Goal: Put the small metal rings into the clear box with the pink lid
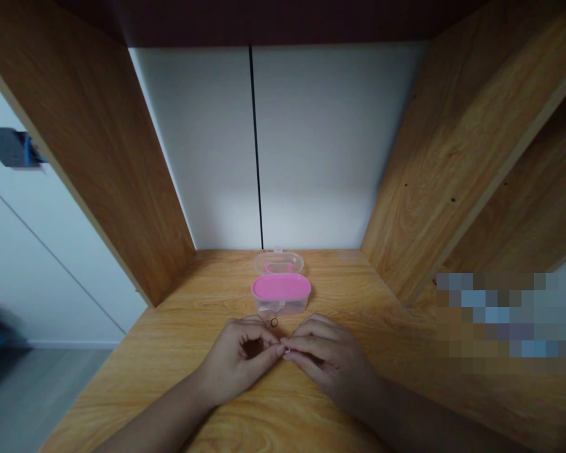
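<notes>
Pink-lined box (281, 294) beyond fingertip-pinched hands (283, 352)

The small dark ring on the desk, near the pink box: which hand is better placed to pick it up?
Probably the left hand. The small ring lies just beyond its fingers, before the open pink box. The right hand is slightly farther. Both hands pinch something tiny between them.

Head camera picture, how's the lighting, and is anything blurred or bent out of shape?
Head view: dim and soft, hands dark; left hand and right hand meet fingertip to fingertip over the wooden desk; the pink box shows clearly, the small ring barely; wide-angle lens splays the side panels; a pixelated patch masks the right.
</notes>
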Demonstrator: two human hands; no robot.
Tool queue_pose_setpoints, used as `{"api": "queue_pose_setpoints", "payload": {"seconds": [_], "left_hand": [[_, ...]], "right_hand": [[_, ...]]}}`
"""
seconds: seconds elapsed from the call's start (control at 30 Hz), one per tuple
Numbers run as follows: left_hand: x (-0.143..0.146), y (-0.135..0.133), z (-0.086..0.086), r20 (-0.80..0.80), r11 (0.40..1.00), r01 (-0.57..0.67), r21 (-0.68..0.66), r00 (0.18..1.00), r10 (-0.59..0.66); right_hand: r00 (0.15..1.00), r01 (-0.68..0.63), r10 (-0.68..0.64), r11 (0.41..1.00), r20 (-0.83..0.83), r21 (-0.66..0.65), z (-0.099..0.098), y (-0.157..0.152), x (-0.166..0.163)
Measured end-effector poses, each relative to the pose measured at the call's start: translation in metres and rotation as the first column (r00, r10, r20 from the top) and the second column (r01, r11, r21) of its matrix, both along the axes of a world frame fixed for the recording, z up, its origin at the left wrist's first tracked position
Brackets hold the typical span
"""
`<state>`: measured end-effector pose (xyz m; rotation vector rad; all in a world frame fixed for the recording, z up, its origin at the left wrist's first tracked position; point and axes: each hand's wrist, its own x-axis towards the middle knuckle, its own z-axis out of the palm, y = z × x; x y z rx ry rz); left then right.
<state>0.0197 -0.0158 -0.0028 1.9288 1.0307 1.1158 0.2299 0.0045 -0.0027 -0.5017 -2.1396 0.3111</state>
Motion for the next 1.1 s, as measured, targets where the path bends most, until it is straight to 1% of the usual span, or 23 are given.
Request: {"api": "queue_pose_setpoints", "payload": {"seconds": [0.2,0.27,0.3,0.37,0.47,0.53,0.57,0.63,0.73,0.9,1.1], "left_hand": [[-0.001,-0.002,0.004,-0.018,1.0,0.025,0.001,1.0,-0.025],[-0.002,-0.002,0.004,-0.021,1.0,-0.006,0.012,1.0,0.006],[-0.003,-0.003,0.005,-0.026,0.999,-0.043,0.028,0.999,0.044],[-0.006,-0.002,0.005,-0.046,0.983,-0.157,0.095,0.986,0.162],[-0.011,0.002,0.004,-0.074,0.911,-0.322,0.259,0.933,0.351],[-0.014,0.007,0.002,-0.113,0.872,-0.363,0.33,0.902,0.418],[-0.015,0.009,0.0,-0.148,0.867,-0.361,0.343,0.891,0.429],[-0.017,0.012,-0.005,-0.229,0.881,-0.34,0.33,0.876,0.424],[-0.017,0.015,-0.009,-0.308,0.919,-0.281,0.275,0.88,0.361],[-0.016,0.013,-0.006,-0.345,0.951,-0.195,0.238,0.899,0.271],[-0.015,0.01,-0.005,-0.388,0.969,-0.075,0.235,0.907,0.165]], "right_hand": [[0.997,0.068,-0.07,0.99,-0.01,-0.12,0.0,-0.002,0.0],[0.993,0.108,-0.114,0.976,-0.024,-0.187,0.001,-0.003,0.0],[0.988,0.138,-0.149,0.965,-0.032,-0.223,0.001,-0.003,0.001],[0.971,0.209,-0.235,0.932,-0.054,-0.297,0.001,-0.001,0.001],[0.934,0.272,-0.338,0.881,-0.112,-0.387,-0.002,0.005,0.003],[0.919,0.271,-0.364,0.86,-0.149,-0.432,-0.005,0.01,0.004],[0.914,0.262,-0.37,0.853,-0.168,-0.451,-0.006,0.012,0.004],[0.904,0.249,-0.38,0.841,-0.197,-0.48,-0.007,0.016,0.004],[0.885,0.277,-0.419,0.824,-0.204,-0.494,-0.007,0.018,0.005],[0.843,0.357,-0.492,0.814,-0.217,-0.458,-0.004,0.019,0.006],[0.764,0.407,-0.584,0.766,-0.273,-0.498,-0.004,0.023,0.007]]}}
